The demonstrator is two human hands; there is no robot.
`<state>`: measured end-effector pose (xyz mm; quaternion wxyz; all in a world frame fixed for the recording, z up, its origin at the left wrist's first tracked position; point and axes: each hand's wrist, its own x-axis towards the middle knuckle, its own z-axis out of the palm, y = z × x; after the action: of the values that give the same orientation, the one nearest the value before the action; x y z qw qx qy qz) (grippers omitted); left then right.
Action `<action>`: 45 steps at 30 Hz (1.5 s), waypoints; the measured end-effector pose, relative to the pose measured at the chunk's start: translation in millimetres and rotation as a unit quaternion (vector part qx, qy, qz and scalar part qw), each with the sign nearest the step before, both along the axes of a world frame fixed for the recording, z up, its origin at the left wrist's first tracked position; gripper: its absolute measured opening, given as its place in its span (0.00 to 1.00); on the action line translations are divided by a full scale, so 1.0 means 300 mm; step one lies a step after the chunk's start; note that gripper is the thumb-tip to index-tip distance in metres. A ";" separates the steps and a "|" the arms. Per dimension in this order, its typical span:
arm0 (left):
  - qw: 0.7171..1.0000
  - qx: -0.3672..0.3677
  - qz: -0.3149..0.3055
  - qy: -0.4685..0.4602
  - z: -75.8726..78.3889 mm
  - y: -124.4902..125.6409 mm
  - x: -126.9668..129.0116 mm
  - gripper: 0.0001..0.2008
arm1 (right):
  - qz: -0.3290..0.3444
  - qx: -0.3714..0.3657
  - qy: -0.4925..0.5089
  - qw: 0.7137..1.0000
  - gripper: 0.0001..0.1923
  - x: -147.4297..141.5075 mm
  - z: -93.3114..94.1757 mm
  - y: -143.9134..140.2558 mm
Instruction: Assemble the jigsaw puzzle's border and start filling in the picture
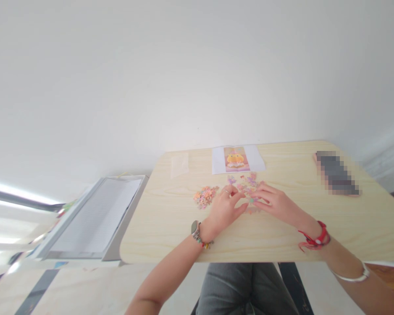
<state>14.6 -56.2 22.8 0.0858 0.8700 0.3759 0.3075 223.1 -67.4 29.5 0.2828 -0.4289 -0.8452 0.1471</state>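
Note:
Small jigsaw puzzle pieces in pink and purple (250, 178) lie in a loose cluster on the table between and beyond my hands. My left hand (226, 206) rests over the cluster's left side, its thumb and index finger stretched out and apart, with no piece visible in them. My right hand (273, 202) comes in from the right, with thumb and fingers close around a small greenish puzzle piece (251, 200). My fingers partly hide the cluster's middle. Left of my left hand sits a heap of orange and pink puzzle pieces (204, 197).
Behind the cluster lies a white sheet with a printed orange cartoon picture (236, 159). A clear plastic bag (180, 165) is at the table's (157, 218) back left. A blurred dark phone-like object (337, 173) lies right. A wall stands behind; papers (96, 216) lie left of the table.

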 end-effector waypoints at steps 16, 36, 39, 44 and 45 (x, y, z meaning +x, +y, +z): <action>0.969 -0.053 -0.073 0.229 0.041 0.036 -0.036 0.09 | -0.047 -0.117 -0.104 0.987 0.11 0.097 -0.044 -0.064; 0.961 -0.130 -0.050 0.238 0.040 0.070 -0.076 0.04 | -0.062 -0.045 -0.083 0.994 0.12 0.067 -0.067 -0.097; 0.961 -0.133 -0.053 0.237 0.041 0.071 -0.075 0.03 | -0.052 -0.029 -0.091 0.994 0.14 0.051 -0.073 -0.112; 0.961 -0.137 -0.052 0.235 0.037 0.072 -0.074 0.04 | -0.071 -0.034 -0.099 0.992 0.15 0.030 -0.086 -0.124; 0.961 -0.138 -0.053 0.235 0.036 0.073 -0.074 0.04 | -0.075 -0.039 -0.093 0.992 0.14 0.028 -0.088 -0.124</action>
<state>-7.5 -34.4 33.6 0.1307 0.9158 0.3781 0.0346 231.4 -104.6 3.0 0.1962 -0.5136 -0.8270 0.1179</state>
